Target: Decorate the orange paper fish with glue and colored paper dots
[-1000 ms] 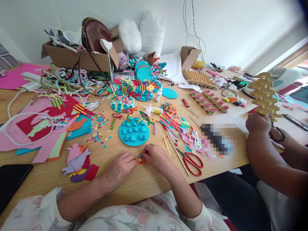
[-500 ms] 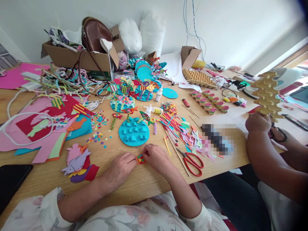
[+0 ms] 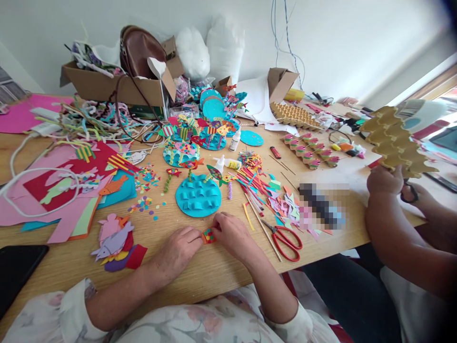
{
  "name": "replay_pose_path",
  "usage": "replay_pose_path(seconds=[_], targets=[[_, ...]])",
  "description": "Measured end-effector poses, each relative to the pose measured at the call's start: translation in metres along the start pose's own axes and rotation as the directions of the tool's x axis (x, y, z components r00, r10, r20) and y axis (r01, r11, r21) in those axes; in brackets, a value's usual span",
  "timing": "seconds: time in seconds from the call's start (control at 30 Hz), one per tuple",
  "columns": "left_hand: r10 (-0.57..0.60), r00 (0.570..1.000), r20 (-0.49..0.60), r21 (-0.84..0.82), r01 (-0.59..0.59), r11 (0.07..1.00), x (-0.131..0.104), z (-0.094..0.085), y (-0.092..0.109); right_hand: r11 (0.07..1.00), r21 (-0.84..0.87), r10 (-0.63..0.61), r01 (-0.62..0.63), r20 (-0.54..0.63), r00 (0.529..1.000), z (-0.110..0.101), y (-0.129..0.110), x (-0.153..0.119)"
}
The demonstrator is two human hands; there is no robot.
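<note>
Near the table's front edge (image 3: 200, 281), the left hand (image 3: 178, 250) is pinching dotted paper (image 3: 208, 236) at its left; the right hand (image 3: 233, 234) is gripping its right. Another person's hand (image 3: 383, 182) is holding an egg carton (image 3: 391, 140).

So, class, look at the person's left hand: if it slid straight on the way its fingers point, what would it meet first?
The left hand would first meet the small orange dotted piece at its fingertips, then probably the right hand, though exact depth is unclear.
</note>
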State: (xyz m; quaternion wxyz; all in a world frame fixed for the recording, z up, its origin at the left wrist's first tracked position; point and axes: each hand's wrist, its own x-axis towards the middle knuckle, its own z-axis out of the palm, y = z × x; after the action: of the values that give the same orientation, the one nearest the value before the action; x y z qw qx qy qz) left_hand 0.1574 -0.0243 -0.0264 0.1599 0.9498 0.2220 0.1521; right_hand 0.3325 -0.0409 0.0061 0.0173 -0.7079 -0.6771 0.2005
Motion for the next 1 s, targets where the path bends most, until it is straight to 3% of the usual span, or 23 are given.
replay_pose_path(seconds=[0.33, 0.63, 1.0], targets=[[-0.009, 0.999, 0.037, 0.006, 0.009, 1.0, -0.001, 0.003, -0.001, 0.993, 0.092, -0.075, 0.078, -0.031, 0.997, -0.011, 0.004, -0.01], [-0.001, 1.0, 0.03, 0.027, 0.0, 1.0, 0.0, -0.001, 0.0, 0.988, 0.106, -0.109, 0.111, -0.024, 0.994, 0.0, 0.002, -0.002], [0.002, 0.998, 0.061, 0.038, -0.004, 0.999, 0.001, 0.0, -0.002, 0.985, 0.129, -0.104, 0.111, -0.062, 0.993, -0.002, 0.002, -0.002]])
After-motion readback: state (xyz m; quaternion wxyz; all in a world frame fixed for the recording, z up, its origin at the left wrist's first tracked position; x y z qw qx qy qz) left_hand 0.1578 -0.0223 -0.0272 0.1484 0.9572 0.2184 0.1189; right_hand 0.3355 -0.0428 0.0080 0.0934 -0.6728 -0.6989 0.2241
